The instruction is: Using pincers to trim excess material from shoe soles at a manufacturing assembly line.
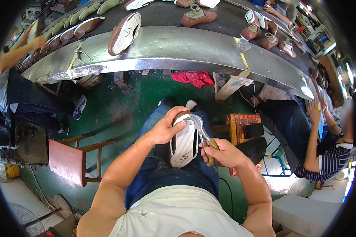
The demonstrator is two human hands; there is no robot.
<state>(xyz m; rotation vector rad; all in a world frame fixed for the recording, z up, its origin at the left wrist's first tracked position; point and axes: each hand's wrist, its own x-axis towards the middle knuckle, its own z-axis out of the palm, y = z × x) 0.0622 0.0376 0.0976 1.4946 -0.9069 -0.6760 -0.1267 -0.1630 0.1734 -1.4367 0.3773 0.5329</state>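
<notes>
Shoe (184,144) in the lap, between the thighs, white face up, long axis near-far, far end leaning slightly right. Left hand (165,129): fingers part-curled round the far end, thumb on the white face. Right hand (221,153): fingers closed round the pliers (214,143), head reaching far-left onto the shoe's far end. Whether they bite the edge, can't tell. Cup-like thing (242,45) at the far desk (166,43) edge; contents unreadable. Left fingers hide part of the brown rim.
</notes>
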